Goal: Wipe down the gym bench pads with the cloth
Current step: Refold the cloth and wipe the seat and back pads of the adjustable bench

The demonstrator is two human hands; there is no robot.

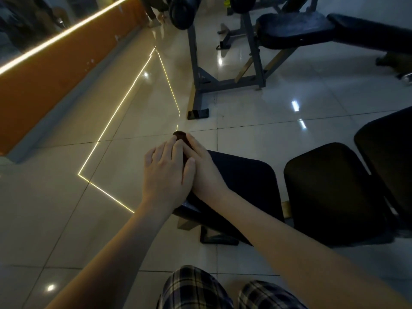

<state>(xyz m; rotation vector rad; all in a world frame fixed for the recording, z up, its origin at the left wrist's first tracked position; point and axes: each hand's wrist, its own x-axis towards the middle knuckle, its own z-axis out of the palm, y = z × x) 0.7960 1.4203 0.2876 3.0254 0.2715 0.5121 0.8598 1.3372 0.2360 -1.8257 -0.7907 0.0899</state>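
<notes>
A dark bench with black pads runs from the middle to the right: a near seat pad [245, 186], a second pad [330, 192] and a third pad [388, 152] at the right edge. My right hand [202, 168] and my left hand [165, 172] are pressed together over the seat pad's left end. Between them they grip a small dark brown cloth [179, 136]; only its tip shows past the fingertips, the rest is hidden under the hands.
Glossy tiled floor [89, 230] lies to the left with a bright light-strip reflection. A grey rack frame [200, 85] and another black bench [294, 30] stand ahead. An orange wall base [55, 74] runs along the left. My checked trousers [196, 291] show at the bottom.
</notes>
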